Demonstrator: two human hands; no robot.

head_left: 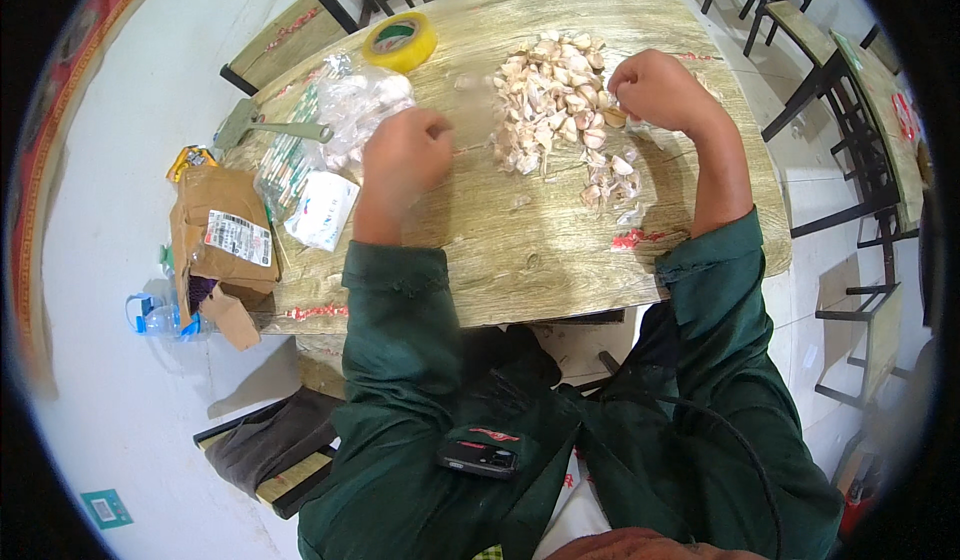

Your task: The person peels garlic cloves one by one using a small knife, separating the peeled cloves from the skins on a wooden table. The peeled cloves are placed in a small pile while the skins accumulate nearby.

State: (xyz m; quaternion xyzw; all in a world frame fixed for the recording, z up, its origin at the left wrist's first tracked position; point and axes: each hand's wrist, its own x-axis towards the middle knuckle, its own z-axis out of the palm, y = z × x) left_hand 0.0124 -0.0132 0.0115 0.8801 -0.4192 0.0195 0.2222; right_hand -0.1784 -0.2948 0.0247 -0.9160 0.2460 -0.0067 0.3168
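A pile of garlic cloves [551,95] in papery skins lies on the wood-patterned table [525,275]. My right hand [660,91] is at the pile's right edge, fingers curled inward. Whether something pale is pinched at its fingertips is unclear. Left of the pile, my left hand [411,147] hovers blurred, its fingers bent and their tips partly hidden. Beside that hand is a clear plastic bag [352,110] with whitish contents. A smaller cluster of cloves and loose skins [611,177] lies below the main pile. A pale blurred streak [474,81] shows between my left hand and the pile.
Yellow tape [400,41] lies at the back. To the left are bagged sticks [289,159], a green-handled tool [292,131], a white soft packet [322,210] and a labelled cardboard box [225,222]. A plastic bottle [169,320] is beside the box. Stools [862,342] stand to the right.
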